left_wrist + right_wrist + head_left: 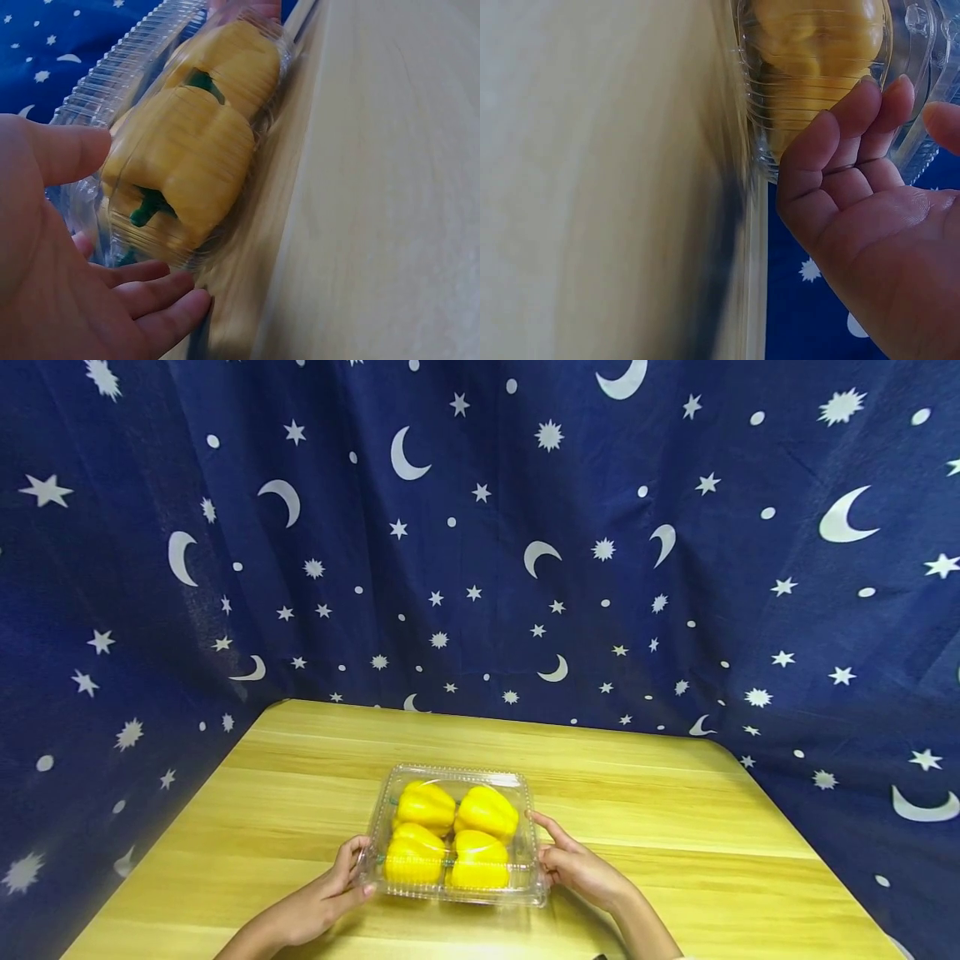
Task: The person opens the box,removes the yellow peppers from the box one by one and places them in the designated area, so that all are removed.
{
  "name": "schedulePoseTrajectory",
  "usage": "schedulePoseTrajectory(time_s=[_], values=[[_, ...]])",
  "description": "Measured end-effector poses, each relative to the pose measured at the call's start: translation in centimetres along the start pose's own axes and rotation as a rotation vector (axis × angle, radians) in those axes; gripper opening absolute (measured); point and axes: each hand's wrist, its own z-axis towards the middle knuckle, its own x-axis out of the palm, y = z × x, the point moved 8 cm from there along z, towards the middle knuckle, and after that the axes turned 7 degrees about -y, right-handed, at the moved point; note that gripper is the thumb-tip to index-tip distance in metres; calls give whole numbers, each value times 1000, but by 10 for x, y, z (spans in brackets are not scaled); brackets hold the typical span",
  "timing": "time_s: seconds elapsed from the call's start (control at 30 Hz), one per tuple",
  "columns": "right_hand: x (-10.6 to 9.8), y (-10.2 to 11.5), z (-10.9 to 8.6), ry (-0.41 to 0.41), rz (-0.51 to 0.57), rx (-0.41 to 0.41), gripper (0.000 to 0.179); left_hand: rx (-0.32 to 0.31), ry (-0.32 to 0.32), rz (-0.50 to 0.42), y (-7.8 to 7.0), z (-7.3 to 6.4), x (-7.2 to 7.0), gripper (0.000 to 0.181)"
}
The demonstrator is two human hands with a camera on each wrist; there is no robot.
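A clear plastic clamshell box [528, 777] with its lid closed holds several yellow bell peppers [486, 812] with green stems. At its left side my left hand [318, 902] grips the edge, thumb at the front corner and fingers along the side wall. In the left wrist view, the thumb [75, 154] lies at the rim and the fingers [154, 292] reach toward the underside. On the opposite side my right hand [581, 866] holds the box, fingers bent against its ribbed wall in the right wrist view. The box sits level, close over the table.
The light wooden table [660, 793] has rounded far corners. A dark blue curtain [480, 527] with white moons and stars hangs behind it and along both sides. A small dark object [600, 957] shows at the bottom edge of the head view.
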Motion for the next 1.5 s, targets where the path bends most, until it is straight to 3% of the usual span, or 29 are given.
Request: schedulePoseTrajectory(time_s=[0.4, 0.7, 0.87, 1.1, 1.3, 1.5], values=[[-2, 0, 0, 6, -14, -9, 69, 55, -26, 105, -3, -2, -2, 58], [0, 3, 4, 9, -91, -18, 70, 26, 3, 101, -5, 0, 5, 53], [-2, 1, 4, 0, -102, 11, 69, 59, -26, 94, -9, 1, 2, 52], [-6, 9, 2, -54, -171, -16, 66, 88, -104, 86, -8, 5, -5, 50], [-12, 14, -1, -113, -245, -15, 62, 90, -104, 54, -4, 7, -6, 50], [-18, 12, -1, -189, -330, 3, 77, 81, -92, 43, -4, 6, -4, 51]])
